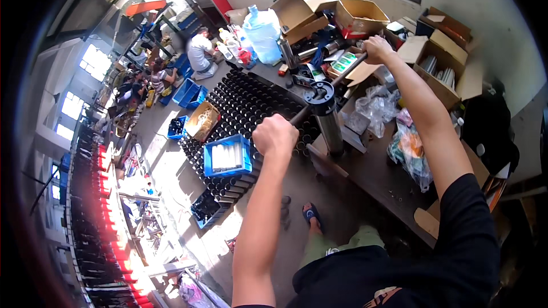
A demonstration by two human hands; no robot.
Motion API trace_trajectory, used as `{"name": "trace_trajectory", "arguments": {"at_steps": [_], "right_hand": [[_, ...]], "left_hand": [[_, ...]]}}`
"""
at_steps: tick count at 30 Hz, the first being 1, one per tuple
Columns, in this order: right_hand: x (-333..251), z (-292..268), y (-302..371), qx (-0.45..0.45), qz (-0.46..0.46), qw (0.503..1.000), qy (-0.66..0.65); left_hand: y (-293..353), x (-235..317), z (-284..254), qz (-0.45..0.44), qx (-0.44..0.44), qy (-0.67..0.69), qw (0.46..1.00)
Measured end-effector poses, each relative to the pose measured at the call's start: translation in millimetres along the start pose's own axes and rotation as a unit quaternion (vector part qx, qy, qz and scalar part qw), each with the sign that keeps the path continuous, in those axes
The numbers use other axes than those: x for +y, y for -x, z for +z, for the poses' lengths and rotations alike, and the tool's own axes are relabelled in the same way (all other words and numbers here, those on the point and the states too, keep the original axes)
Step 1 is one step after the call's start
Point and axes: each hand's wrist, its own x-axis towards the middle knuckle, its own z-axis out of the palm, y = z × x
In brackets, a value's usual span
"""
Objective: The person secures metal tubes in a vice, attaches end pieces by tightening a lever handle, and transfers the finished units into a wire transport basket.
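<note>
My left hand is closed in a fist around the near-left end of a dark metal bar. Farther off to the right, my right hand grips the bar's other end. Between my hands stands an upright metal cylinder, at the edge of the workbench. It carries a round black cap with holes in its top. The bar runs across at the cap; whether it goes through it or behind it I cannot tell. Both of my arms are stretched out, and neither palm shows.
Rows of black tubes are stacked left of the workbench, with a blue bin of white pieces on top. Cardboard boxes, plastic bags and a big water bottle crowd the bench. People sit far left.
</note>
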Motion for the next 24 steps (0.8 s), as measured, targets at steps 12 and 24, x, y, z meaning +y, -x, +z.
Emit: {"name": "trace_trajectory", "arguments": {"at_steps": [12,24], "right_hand": [[20.2,57.4,85.8,0.031,0.143,0.989,-0.013],[-236.4,-75.5,288.0,0.01,0.513,0.855,0.079]], "left_hand": [[-68.2,-22.0,23.5,0.269,0.315,-0.103,0.904],[-264.0,19.8,46.7,0.651,0.449,0.098,0.605]]}}
